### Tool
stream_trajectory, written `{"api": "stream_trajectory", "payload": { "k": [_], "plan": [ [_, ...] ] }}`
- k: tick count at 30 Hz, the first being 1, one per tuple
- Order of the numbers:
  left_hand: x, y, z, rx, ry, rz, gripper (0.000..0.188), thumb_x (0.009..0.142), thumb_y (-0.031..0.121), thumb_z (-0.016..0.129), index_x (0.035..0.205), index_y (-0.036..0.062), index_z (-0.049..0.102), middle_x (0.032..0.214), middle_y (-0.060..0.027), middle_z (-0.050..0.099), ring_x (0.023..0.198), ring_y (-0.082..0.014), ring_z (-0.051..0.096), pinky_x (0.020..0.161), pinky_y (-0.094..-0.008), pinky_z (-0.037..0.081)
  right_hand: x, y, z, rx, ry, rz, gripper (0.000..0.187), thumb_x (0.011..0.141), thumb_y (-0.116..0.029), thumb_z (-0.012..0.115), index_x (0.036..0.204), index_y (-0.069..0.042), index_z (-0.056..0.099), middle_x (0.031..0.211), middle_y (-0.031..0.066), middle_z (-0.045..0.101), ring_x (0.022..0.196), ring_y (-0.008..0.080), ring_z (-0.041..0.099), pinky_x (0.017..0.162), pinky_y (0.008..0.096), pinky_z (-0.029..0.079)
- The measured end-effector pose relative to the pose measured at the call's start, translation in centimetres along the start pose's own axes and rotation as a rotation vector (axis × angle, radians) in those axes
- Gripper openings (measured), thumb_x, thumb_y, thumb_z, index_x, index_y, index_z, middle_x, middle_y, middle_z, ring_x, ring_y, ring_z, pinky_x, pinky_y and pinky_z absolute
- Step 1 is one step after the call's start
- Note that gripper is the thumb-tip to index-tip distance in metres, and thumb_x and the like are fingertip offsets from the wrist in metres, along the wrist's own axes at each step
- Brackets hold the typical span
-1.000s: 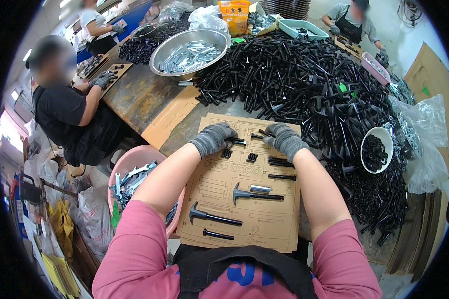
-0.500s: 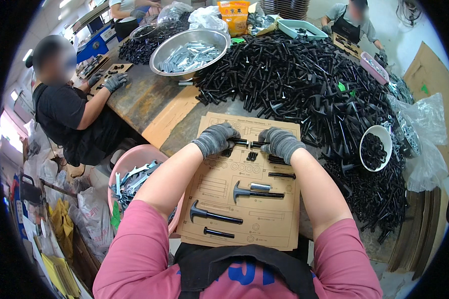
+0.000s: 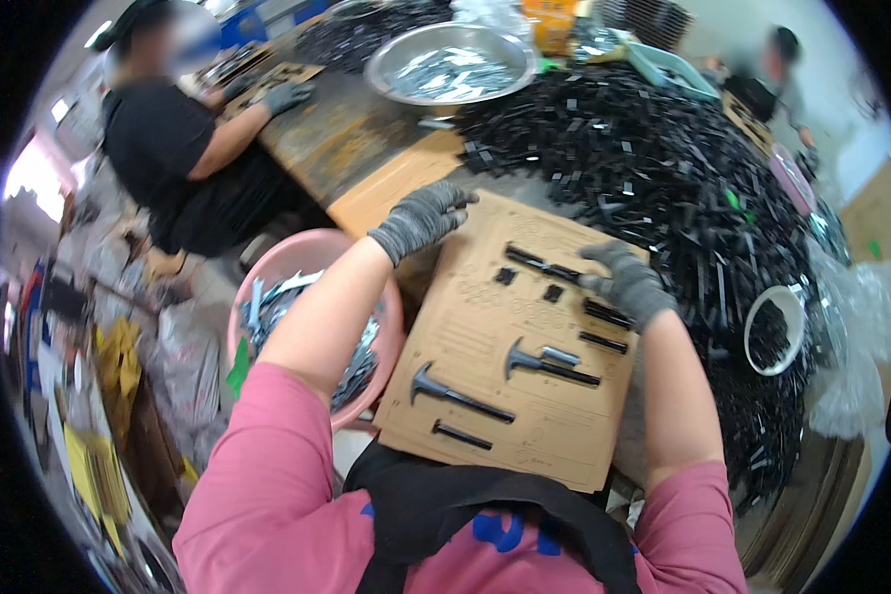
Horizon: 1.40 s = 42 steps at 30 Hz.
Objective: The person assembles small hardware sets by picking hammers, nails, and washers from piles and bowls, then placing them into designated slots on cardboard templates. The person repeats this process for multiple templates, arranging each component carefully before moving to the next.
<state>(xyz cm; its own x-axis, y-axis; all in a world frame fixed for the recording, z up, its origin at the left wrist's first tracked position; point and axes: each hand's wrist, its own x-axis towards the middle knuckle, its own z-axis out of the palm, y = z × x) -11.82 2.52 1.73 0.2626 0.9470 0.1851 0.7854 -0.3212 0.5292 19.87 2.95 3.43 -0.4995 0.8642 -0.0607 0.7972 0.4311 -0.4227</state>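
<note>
- two black hammer-shaped pieces [image 3: 465, 400] lie flat and apart on a printed card [image 3: 574, 426], seemingly spaced to match its outlines.
- right gloved hand [image 3: 632, 284] bends over black bolts [image 3: 533, 259] higher up; blur hides any grip.
- left gloved hand [image 3: 416, 221], loose and bare of parts, nears the card's upper-left corner.
- beyond, a black hardware heap [image 3: 643, 168], probably for easy reach.

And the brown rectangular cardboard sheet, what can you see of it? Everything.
The brown rectangular cardboard sheet looks flat and stiff, turned clockwise in view, its printed line drawings blurred. It lies right of the pink round plastic basin. Black metal-looking bolts, two dark hammer-shaped pieces and a short silver cylinder lie on it. The grey-gloved left hand is at its far left corner, the grey-gloved right hand over its right side; contact is unclear.
</note>
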Motion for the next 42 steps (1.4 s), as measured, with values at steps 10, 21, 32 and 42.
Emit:
{"api": "stream_trajectory", "payload": {
  "k": [10,21,32,42],
  "plan": [
    [-18.5,-9.9,-3.3,0.269,-0.053,-0.636,0.026,0.076,0.022,0.055,0.096,0.0064,0.060,0.089,-0.0150,0.061,0.086,-0.0316,0.057,0.076,-0.0369,0.044,-6.7,3.4,1.3,0.540,0.234,-0.089,0.035,0.078,-0.025,0.062,0.106,-0.006,0.055,0.093,-0.0002,0.053,0.069,0.0068,0.045,0.060,0.0209,0.040],
    [-19.7,-14.2,6.9,0.837,-0.474,-0.771,0.032,0.083,0.024,0.043,0.107,0.0102,0.058,0.116,-0.0099,0.053,0.108,-0.0231,0.050,0.087,-0.0386,0.035,-8.5,0.0,1.4,0.591,0.193,-0.079,0.026,0.077,-0.011,0.058,0.102,-0.003,0.055,0.088,0.0017,0.054,0.066,0.0070,0.047,0.060,0.0215,0.042],
    [-19.3,-9.6,2.6,0.994,-0.202,-0.527,0.016,0.074,0.023,0.054,0.080,0.0140,0.066,0.085,-0.0094,0.063,0.079,-0.0227,0.060,0.071,-0.0375,0.044,-8.7,-0.2,1.6,0.629,0.167,0.008,0.025,0.074,0.001,0.057,0.099,-0.003,0.057,0.092,0.0073,0.056,0.079,0.0138,0.055,0.073,0.0262,0.047],
    [-17.2,-3.8,-5.1,-0.693,0.554,-0.683,0.021,0.078,0.021,0.061,0.093,0.0061,0.060,0.072,-0.0008,0.058,0.060,-0.0092,0.050,0.054,-0.0235,0.041,-6.1,-6.5,4.1,0.535,0.135,-0.299,0.023,0.076,-0.011,0.059,0.098,-0.006,0.058,0.092,0.0087,0.057,0.070,0.0170,0.057,0.063,0.0267,0.048]
  ]
}}
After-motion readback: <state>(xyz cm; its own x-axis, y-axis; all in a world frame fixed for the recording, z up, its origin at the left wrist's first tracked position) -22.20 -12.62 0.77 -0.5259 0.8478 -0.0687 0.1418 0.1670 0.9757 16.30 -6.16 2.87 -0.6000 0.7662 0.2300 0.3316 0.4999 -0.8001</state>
